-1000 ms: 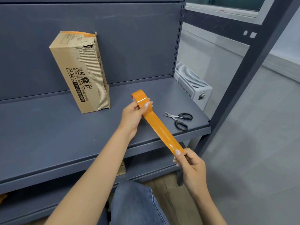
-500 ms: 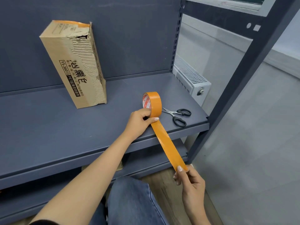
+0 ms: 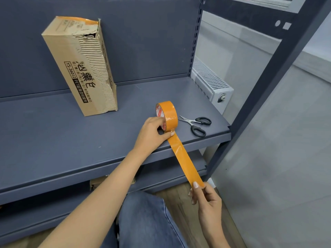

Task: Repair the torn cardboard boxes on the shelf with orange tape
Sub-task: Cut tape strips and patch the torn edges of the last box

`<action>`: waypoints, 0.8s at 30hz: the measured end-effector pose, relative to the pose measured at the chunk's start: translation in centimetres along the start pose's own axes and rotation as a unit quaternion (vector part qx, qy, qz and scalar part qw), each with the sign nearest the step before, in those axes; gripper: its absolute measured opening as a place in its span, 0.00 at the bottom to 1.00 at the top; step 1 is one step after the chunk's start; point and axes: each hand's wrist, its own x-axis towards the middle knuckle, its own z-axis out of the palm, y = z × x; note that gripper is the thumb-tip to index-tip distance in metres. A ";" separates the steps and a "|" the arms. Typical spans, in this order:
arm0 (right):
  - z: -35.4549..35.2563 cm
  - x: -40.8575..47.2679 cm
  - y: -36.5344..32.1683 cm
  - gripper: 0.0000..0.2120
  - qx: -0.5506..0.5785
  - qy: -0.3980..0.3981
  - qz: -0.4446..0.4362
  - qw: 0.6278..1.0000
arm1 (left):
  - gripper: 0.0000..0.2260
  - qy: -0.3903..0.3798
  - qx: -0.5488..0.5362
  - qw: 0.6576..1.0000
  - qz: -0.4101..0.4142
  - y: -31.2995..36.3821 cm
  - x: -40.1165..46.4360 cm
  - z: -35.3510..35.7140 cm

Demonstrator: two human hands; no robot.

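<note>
On the grey shelf [image 3: 71, 140] we see the torn cardboard box [image 3: 80, 68] standing tilted near the back panel, well apart from the black scissors [image 3: 197, 124]. Our left hand [image 3: 152, 135] grips the orange tape roll [image 3: 167, 116] on the shelf, just beside the scissors. Our right hand [image 3: 206, 197] pinches the end of the pulled strip [image 3: 184, 160] below the shelf edge.

Stockroom or shop back room, indoor. Evidence: dark grey metal shelving unit [image 3: 89, 140] with slotted upright [image 3: 195, 42], centre frame; printed cardboard box [image 3: 80, 68], upper left; white wall radiator [image 3: 211, 81], centre right; plain grey wall, wood-look floor [image 3: 179, 199] at bottom.
</note>
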 end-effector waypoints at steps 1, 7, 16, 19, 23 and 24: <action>0.0 0.0 0.0 0.14 -0.002 -0.002 0.001 1.000 | 0.14 0.020 -0.020 1.000 -0.013 0.4 -0.6 -0.2; 0.0 0.1 -0.3 0.14 -0.001 -0.015 0.001 1.000 | 0.19 0.192 -0.064 0.979 -0.022 3.8 -7.5 0.3; -0.2 -0.4 -0.4 0.12 -0.006 -0.046 -0.032 0.998 | 0.09 -0.030 -0.370 0.860 -0.350 8.0 -14.1 3.9; -0.3 -0.6 -0.3 0.08 -0.009 -0.074 -0.017 0.997 | 0.11 -0.081 -0.449 0.801 -0.389 8.6 -14.8 4.3; -0.7 -0.7 0.0 0.06 -0.022 -0.093 0.008 0.995 | 0.08 -0.056 -0.472 0.781 -0.406 8.7 -14.3 4.2; -0.7 -0.7 0.0 0.06 -0.027 -0.094 0.013 0.995 | 0.06 -0.055 -0.474 0.777 -0.411 8.7 -14.2 4.2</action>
